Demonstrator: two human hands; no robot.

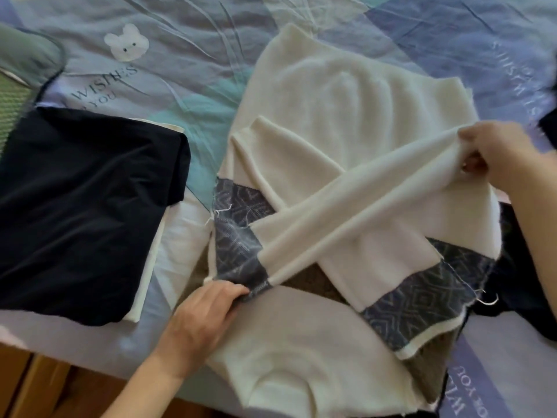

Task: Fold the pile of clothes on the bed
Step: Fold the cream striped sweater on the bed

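The bed (211, 55) fills nearly the whole view, covered with a sheet in pale blue, teal and lilac patches printed with a white bear face (126, 43) and lettering that reads "WISHES" and "YOU". A strip of wooden floor (39, 384) shows past the bed's near edge at lower left.

Spread across the middle and right of the bed lies a cream sweater (325, 95), inside out by the look of the loose threads along its seams, with a band of blue-grey diamond pattern running across it. Both sleeves are folded in over the body and cross each other. The upper sleeve (355, 203) runs diagonally from lower left to upper right, lifted a little at its right end.

On the left of the bed sits a folded dark navy garment (87, 206), lying on top of a folded white piece (147, 282) whose edges stick out along its right side. More dark clothing (518, 282) lies at the right edge, partly under the sweater. A green item (24, 55) rests in the far left corner (too blurred to say what it is).

The right hand (497, 152) is clenched on the upper sleeve near its shoulder end, fabric bunched in the fingers. The left hand (208, 309) pinches the patterned cuff of that same sleeve at the lower left, close to the bed's near edge.
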